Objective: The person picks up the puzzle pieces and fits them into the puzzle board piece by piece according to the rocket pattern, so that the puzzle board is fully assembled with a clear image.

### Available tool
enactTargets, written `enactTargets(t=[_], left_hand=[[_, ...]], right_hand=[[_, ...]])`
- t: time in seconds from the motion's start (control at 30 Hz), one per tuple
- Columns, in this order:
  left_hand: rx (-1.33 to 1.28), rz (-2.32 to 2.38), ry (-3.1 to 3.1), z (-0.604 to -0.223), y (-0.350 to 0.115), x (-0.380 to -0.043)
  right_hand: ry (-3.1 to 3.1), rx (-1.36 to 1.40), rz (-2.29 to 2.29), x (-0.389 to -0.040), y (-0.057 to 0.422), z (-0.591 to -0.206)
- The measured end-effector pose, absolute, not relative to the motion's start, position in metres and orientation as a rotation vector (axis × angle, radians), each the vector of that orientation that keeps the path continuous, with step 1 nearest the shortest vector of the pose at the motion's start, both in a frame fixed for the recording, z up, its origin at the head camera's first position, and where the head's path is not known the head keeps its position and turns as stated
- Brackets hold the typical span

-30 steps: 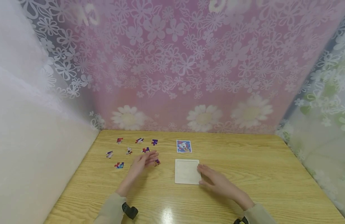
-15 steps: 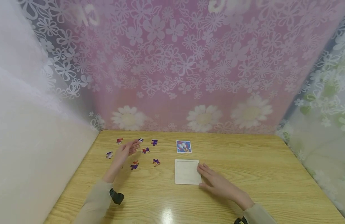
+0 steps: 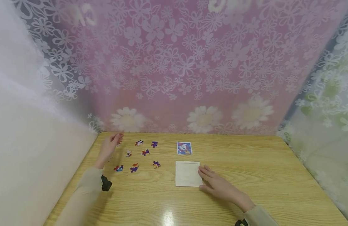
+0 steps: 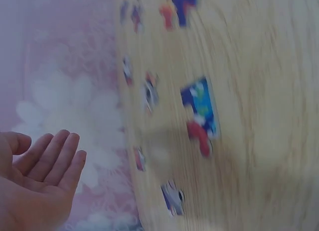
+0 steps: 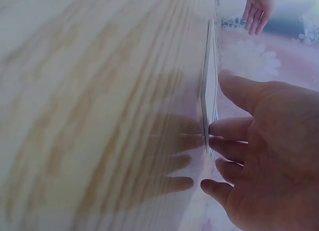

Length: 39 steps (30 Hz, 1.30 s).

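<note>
My left hand hovers over the far left of the table, its fingertips overlapping a red puzzle piece in the head view. In the left wrist view its fingers are gently bent and nothing lies in the palm; that red piece sits on the wood. A purple-and-white piece is partly hidden beneath this hand in the head view. At the middle, my right hand lies along the right edge of a white square puzzle tray, fingertips at its rim. The right wrist view shows those fingers extended beside the tray edge.
Several loose puzzle pieces lie spread on the left, among them a purple one, a purple-and-orange one and a blue-and-red one. Behind the tray is a small picture card. A flowered curtain borders the wooden table.
My left hand has swept left and away from me over the pieces, from near the middle ones to the far left corner. The right hand has stayed at the tray.
</note>
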<state>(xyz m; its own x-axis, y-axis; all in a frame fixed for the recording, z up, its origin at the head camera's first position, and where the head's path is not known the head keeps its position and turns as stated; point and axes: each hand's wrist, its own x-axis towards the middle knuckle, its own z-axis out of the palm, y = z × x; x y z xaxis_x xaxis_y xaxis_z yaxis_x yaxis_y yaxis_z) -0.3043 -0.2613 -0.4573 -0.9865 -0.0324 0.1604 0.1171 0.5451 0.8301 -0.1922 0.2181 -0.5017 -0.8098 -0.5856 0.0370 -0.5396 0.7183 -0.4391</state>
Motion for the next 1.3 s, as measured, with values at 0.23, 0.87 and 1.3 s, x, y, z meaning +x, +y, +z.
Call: enactTargets(t=[0.23, 0.87, 1.3], left_hand=[[-0.095, -1.100, -2.742, -0.473, -0.284, -0.321], [-0.222, -0.540, -2.990, -0.487, -0.293, -0.337], [-0.147, -0.609, -3.016, -0.486, -0.287, -0.346]], right_hand=[[2.818, -0.941, -0.643, -0.193, 0.217, -0.502], [2.804, -0.928, -0.622, -0.190, 0.215, -0.498], [2.811, -0.933, -0.599, -0.191, 0.217, -0.496]])
